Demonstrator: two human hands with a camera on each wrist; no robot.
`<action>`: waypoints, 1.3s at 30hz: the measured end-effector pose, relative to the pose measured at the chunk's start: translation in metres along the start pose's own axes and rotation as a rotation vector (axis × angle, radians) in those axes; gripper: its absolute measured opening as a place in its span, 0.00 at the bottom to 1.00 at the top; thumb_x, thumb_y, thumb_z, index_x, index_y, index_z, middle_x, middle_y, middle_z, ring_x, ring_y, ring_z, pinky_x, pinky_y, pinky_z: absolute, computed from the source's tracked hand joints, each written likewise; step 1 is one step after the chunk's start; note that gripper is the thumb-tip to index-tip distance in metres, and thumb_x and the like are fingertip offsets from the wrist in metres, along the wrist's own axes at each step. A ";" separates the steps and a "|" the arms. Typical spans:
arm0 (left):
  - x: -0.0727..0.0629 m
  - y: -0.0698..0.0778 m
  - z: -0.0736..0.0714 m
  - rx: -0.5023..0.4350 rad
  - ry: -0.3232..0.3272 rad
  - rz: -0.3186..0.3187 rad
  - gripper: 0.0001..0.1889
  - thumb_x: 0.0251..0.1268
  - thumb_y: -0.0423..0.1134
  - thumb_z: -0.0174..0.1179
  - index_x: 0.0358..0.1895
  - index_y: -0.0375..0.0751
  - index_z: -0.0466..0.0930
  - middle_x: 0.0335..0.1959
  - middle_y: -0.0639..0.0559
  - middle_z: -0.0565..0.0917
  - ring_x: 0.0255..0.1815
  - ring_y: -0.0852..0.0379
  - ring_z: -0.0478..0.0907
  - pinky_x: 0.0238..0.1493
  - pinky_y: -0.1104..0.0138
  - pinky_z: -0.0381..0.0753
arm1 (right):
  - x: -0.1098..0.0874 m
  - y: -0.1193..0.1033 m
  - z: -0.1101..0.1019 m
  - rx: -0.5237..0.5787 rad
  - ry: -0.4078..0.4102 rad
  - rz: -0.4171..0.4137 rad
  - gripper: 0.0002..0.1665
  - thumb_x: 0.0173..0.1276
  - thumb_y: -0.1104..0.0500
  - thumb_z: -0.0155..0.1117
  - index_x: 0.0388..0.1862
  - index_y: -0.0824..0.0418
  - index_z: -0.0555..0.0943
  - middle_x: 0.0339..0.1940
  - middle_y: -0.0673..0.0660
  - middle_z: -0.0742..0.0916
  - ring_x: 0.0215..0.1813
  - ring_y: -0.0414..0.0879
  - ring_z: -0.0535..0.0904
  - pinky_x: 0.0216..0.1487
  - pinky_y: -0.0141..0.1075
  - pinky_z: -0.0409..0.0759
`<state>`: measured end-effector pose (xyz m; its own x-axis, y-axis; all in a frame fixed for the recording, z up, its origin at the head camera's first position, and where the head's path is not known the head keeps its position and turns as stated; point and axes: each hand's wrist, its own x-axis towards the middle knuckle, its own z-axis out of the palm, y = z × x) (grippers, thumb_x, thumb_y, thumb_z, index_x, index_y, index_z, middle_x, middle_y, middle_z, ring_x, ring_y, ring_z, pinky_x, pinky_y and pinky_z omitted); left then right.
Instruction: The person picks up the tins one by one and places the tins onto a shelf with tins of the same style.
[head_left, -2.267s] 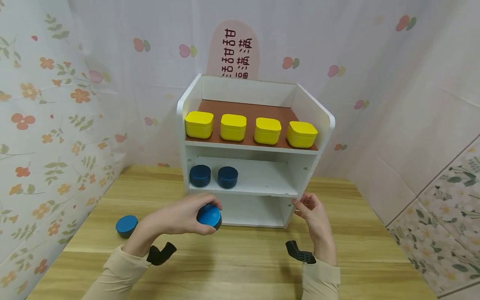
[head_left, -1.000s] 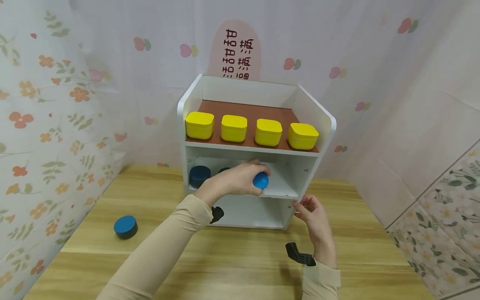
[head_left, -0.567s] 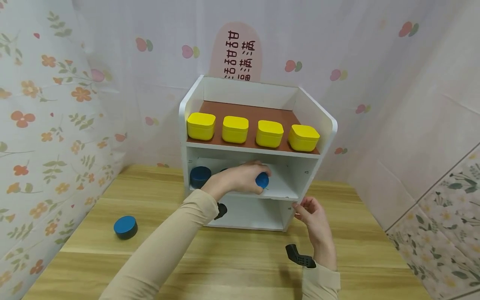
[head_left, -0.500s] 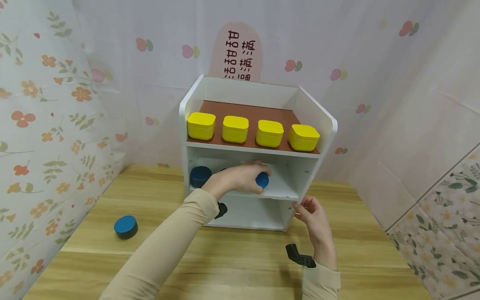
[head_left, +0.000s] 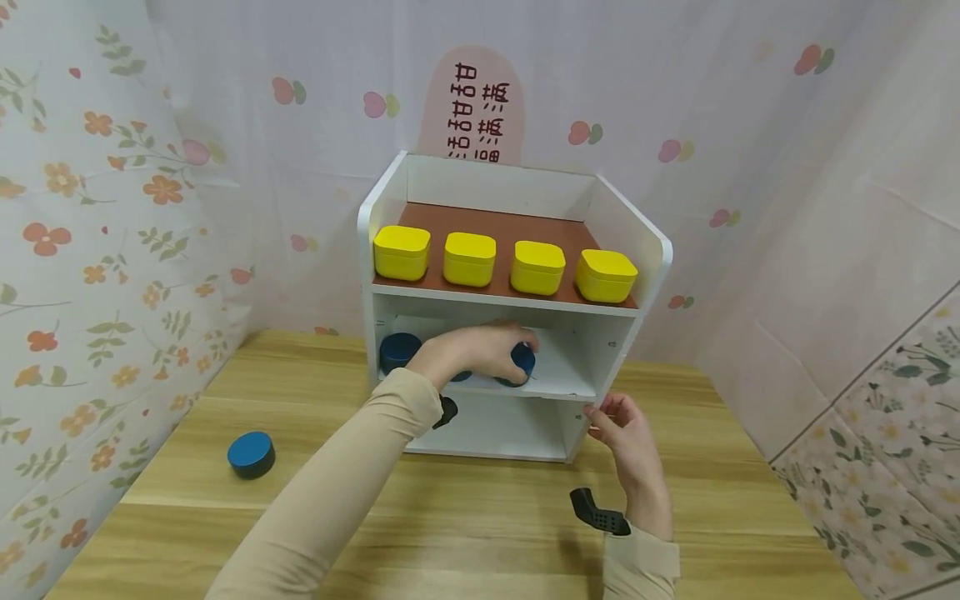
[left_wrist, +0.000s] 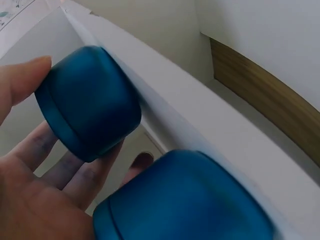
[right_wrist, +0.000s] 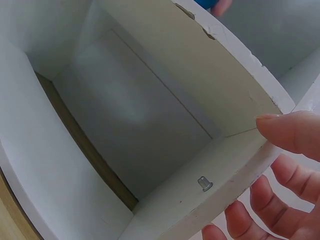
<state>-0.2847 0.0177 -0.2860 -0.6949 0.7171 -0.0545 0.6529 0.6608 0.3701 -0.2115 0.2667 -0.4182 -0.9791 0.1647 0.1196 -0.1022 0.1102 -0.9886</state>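
Note:
My left hand (head_left: pixel 483 350) reaches into the middle level of a small white shelf unit (head_left: pixel 495 297). Its thumb and fingers are round a dark blue round tin (head_left: pixel 523 360), which stands at the shelf's front edge. In the left wrist view the thumb touches that tin's lid edge, and a second blue tin (left_wrist: pixel 185 200) sits close by. Another blue tin (head_left: pixel 400 352) stands at the left end of the same level. My right hand (head_left: pixel 630 433) grips the unit's right side panel, thumb on the front edge (right_wrist: pixel 282 131) and fingers outside.
Several yellow square tins (head_left: pixel 469 258) line the brown top level. One more blue tin (head_left: pixel 252 454) is on the wooden table (head_left: pixel 465 525) at the left. The lower level's right inner wall carries a small peg (right_wrist: pixel 204 183). Patterned curtains (head_left: pixel 300 208) hang behind.
My left hand has carried the blue tin from in front of the unit up onto the middle level. The tin has tipped from slanted to upright. My right hand has stayed put.

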 end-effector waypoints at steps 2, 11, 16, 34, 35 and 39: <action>0.000 0.000 -0.001 -0.003 -0.009 -0.005 0.25 0.65 0.44 0.64 0.64 0.45 0.73 0.58 0.50 0.76 0.51 0.54 0.71 0.56 0.61 0.72 | 0.000 0.000 0.000 0.001 0.003 0.000 0.16 0.69 0.65 0.64 0.47 0.69 0.68 0.41 0.54 0.78 0.46 0.45 0.75 0.46 0.39 0.77; -0.001 0.002 -0.004 -0.021 -0.041 -0.027 0.29 0.64 0.48 0.64 0.68 0.47 0.70 0.66 0.50 0.72 0.59 0.53 0.69 0.62 0.59 0.67 | 0.000 0.002 -0.001 0.009 0.011 -0.003 0.16 0.69 0.65 0.64 0.47 0.69 0.68 0.41 0.54 0.78 0.46 0.45 0.75 0.46 0.40 0.77; -0.003 0.004 -0.005 -0.038 -0.021 -0.042 0.38 0.62 0.55 0.66 0.73 0.52 0.63 0.73 0.51 0.63 0.69 0.52 0.62 0.67 0.56 0.62 | 0.001 0.002 -0.003 0.016 0.007 0.004 0.16 0.69 0.64 0.64 0.47 0.69 0.68 0.41 0.53 0.78 0.46 0.44 0.75 0.46 0.39 0.77; -0.066 0.007 -0.005 -0.103 0.195 0.099 0.40 0.55 0.64 0.66 0.70 0.52 0.69 0.73 0.51 0.63 0.70 0.51 0.61 0.66 0.54 0.64 | 0.002 0.000 -0.001 -0.009 -0.005 -0.002 0.16 0.70 0.64 0.63 0.47 0.69 0.67 0.41 0.55 0.77 0.45 0.45 0.75 0.48 0.41 0.77; -0.072 0.006 -0.005 -0.117 0.208 0.108 0.39 0.55 0.63 0.67 0.69 0.51 0.69 0.72 0.51 0.63 0.70 0.51 0.62 0.66 0.53 0.64 | 0.002 0.001 -0.001 -0.009 -0.003 -0.001 0.16 0.70 0.64 0.63 0.47 0.69 0.67 0.41 0.55 0.77 0.45 0.45 0.75 0.47 0.41 0.77; -0.099 -0.002 -0.001 -0.173 0.258 0.146 0.36 0.57 0.60 0.67 0.67 0.50 0.72 0.70 0.52 0.67 0.67 0.51 0.66 0.63 0.52 0.67 | 0.002 0.002 -0.001 0.006 -0.003 0.002 0.16 0.70 0.65 0.64 0.47 0.69 0.67 0.41 0.55 0.77 0.45 0.45 0.75 0.47 0.40 0.77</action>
<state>-0.2178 -0.0545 -0.2803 -0.6654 0.7070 0.2394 0.7060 0.4921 0.5093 -0.2139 0.2684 -0.4196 -0.9799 0.1616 0.1172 -0.1011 0.1043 -0.9894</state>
